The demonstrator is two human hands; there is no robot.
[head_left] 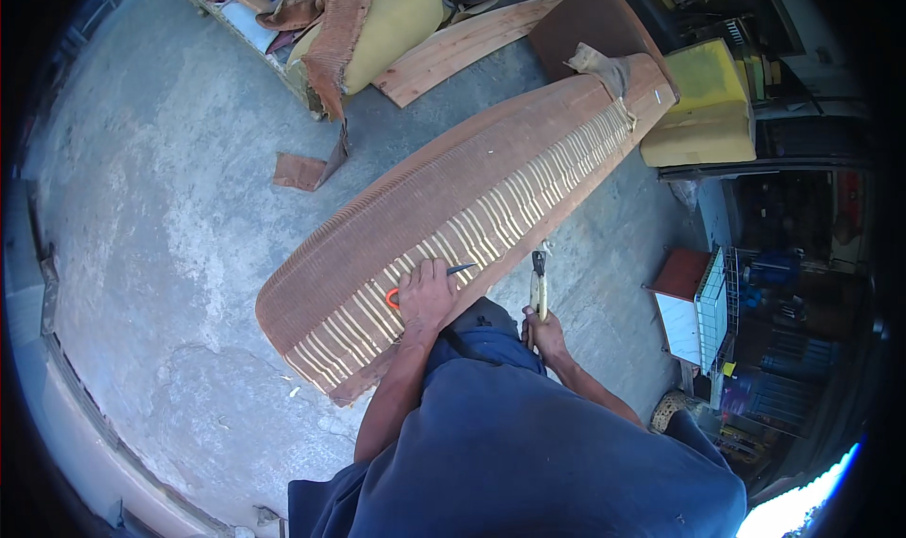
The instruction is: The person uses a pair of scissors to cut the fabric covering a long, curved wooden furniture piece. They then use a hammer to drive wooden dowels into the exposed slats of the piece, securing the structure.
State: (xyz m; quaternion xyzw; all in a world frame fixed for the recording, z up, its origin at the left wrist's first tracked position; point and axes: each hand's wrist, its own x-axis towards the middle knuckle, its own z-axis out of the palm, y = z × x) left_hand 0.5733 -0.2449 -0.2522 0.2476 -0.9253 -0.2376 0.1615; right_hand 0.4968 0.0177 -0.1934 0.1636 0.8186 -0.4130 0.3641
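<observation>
A long upholstered furniture piece (415, 212) in ribbed brown fabric lies slantwise on the floor in front of me. Pale stripes run across the band along its near side. On that band rests my left hand (427, 293), closed around scissors (461, 269); their orange handle loop shows left of the hand and the dark blades point right. My right hand (545, 336) is off the piece's near edge, fingers wrapped round a pale-handled tool (539, 288) with a dark head that points away from me. I cannot make out the tool's exact kind.
A torn fabric strip (311, 168) lies on the concrete floor (170, 226). Farther off are a yellow-foam seat (401, 33), a wooden board (462, 52), a brown cushion (595, 28) and a yellow foam block (703, 94). A wire rack (714, 307) stands at right.
</observation>
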